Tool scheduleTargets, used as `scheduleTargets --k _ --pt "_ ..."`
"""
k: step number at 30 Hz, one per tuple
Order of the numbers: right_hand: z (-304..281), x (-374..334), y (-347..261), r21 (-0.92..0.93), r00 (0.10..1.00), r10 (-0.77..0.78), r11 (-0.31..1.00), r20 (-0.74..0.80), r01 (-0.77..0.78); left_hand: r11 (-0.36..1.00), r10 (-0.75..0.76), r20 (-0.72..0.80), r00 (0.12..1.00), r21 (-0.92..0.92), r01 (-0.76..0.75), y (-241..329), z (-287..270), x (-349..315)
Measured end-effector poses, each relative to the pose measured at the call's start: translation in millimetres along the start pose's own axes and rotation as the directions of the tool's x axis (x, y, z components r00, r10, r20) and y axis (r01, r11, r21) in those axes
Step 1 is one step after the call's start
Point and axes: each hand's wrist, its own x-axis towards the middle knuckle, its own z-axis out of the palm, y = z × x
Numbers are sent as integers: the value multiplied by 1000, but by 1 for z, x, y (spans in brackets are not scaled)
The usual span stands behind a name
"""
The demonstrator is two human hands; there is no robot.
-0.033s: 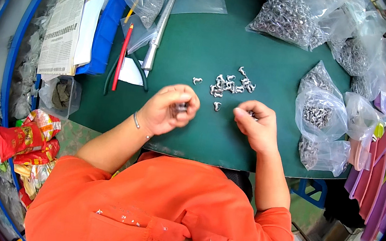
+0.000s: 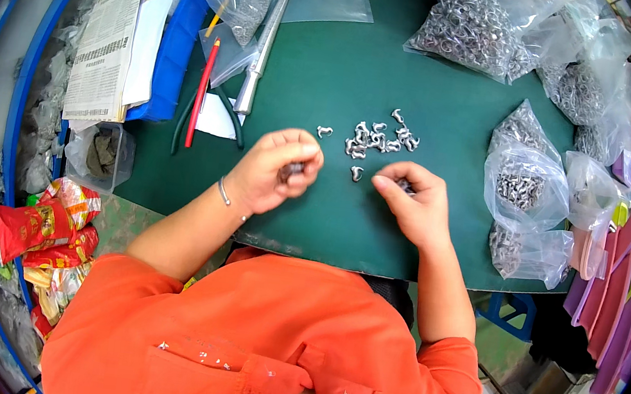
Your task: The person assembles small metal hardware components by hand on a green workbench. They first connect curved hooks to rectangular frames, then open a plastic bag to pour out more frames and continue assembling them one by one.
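Our left hand (image 2: 275,172) is curled round dark metal pieces (image 2: 292,169); our right hand (image 2: 418,206) grips metal bits (image 2: 407,185), its thumb now slightly closer to the lone hooked piece (image 2: 356,174). That one sits between our hands, long axis roughly toward and away from us, hook direction too small to call. Beyond, the loose pile (image 2: 360,138) looks unchanged: nothing visibly added or taken. The stray piece (image 2: 324,131) left of it lies crosswise.

the green tabletop (image 2: 324,64) is brightly lit, with fisheye bending toward black corners.
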Motion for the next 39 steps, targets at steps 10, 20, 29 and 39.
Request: scheduleTargets --k 10,20,29,39 --pt "21 6 2 -571 948 -313 768 62 291 -46 511 136 849 990 -131 13 0 34" --pt "-8 -11 15 595 983 81 787 165 -165 851 113 21 993 514 -108 0 14 24" --pt "-2 -11 16 885 953 -47 385 300 -260 931 -168 222 960 -285 229 -29 23 22" --pt "28 -6 16 813 863 351 333 363 -477 889 142 -21 990 443 -118 -23 48 9"
